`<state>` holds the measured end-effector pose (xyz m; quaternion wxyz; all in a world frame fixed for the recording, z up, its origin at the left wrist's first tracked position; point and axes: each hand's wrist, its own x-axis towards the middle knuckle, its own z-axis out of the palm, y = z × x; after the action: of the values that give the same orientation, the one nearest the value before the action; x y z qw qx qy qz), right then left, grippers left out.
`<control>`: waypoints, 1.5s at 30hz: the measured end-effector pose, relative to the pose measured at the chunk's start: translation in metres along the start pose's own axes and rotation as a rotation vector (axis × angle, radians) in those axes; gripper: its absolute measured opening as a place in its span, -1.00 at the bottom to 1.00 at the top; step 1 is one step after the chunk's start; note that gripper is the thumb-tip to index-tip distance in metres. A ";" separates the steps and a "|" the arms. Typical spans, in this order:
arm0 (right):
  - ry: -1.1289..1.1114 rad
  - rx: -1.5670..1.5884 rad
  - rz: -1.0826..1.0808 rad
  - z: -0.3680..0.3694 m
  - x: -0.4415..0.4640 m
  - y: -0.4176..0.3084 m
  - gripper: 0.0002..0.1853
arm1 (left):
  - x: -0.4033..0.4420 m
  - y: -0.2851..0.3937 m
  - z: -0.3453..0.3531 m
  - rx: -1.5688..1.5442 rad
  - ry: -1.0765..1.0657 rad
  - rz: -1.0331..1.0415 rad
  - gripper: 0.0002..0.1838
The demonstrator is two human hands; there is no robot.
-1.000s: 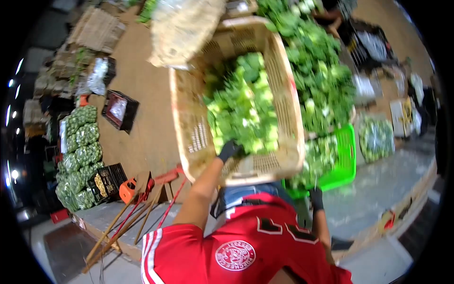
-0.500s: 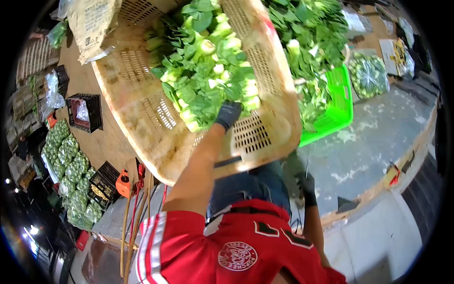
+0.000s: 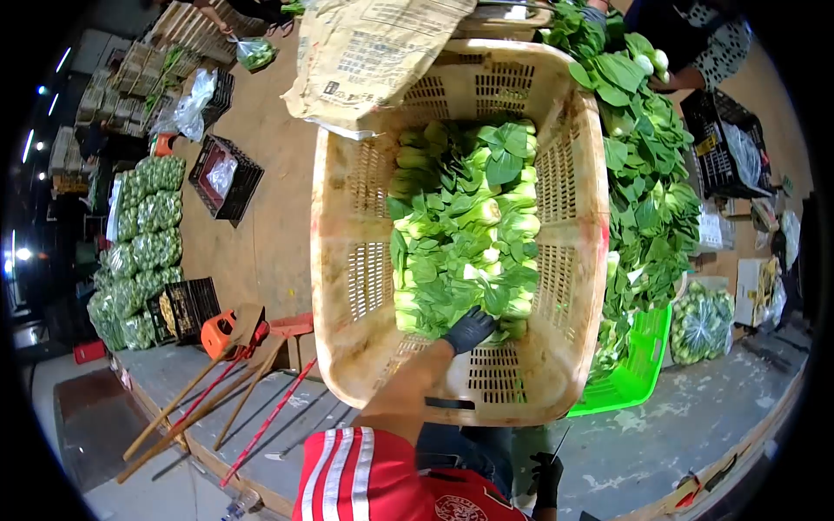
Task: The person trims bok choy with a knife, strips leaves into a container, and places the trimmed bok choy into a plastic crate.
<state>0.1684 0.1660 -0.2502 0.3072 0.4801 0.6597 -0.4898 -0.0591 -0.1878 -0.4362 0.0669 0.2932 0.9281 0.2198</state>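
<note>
A big, stained plastic crate point(image 3: 330, 260) fills the middle of the view, with rows of leafy bok choy point(image 3: 473, 234) packed inside. My left hand point(image 3: 469, 331), in a dark glove, lies at the near end of these rows. Its fingers are slightly apart and touch the greens. Below the crate's lower right corner is my right hand point(image 3: 546, 476), also gloved. It is closed round a knife, whose thin blade point(image 3: 564, 440) points up; the handle is hidden in my fingers.
Right of the crate are piled bok choy point(image 3: 651, 217), a green basket point(image 3: 641, 360) and a bagged bundle point(image 3: 700, 326). A paper sack point(image 3: 373, 56) covers the crate's far left corner. A co-worker's patterned sleeve point(image 3: 723, 48) shows at upper right. Long-handled tools point(image 3: 204, 404) lean at left.
The view has swung, so the crate appears more upright and further right than half a second ago. My left hand remains at the near end of the greens; my right hand still holds the knife.
</note>
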 end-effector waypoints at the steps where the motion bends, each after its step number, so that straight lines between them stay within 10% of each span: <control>1: -0.018 0.017 -0.036 -0.001 0.001 -0.006 -0.74 | -0.003 -0.005 -0.016 -0.026 -0.060 0.058 -0.62; 10: 0.021 -0.166 -0.443 0.030 -0.047 -0.170 -0.78 | 0.004 0.068 -0.250 -0.700 0.151 -0.243 -0.19; 12: -0.152 0.011 -1.013 0.053 -0.072 -0.211 -0.60 | 0.022 0.107 -0.293 -0.725 0.192 -0.202 -0.18; 16: -0.197 -0.090 -1.255 0.066 -0.128 -0.273 -0.19 | 0.049 0.197 -0.332 -0.832 0.218 -0.179 -0.11; 45: -0.311 0.176 -1.104 0.005 -0.119 -0.238 -0.46 | 0.058 0.254 -0.303 -0.760 0.071 -0.122 -0.14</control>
<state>-0.0130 0.1072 -0.0638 0.0584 0.0108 0.7162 -0.6954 -0.0525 -0.0804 -0.0519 0.1517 0.1839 0.7979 0.5537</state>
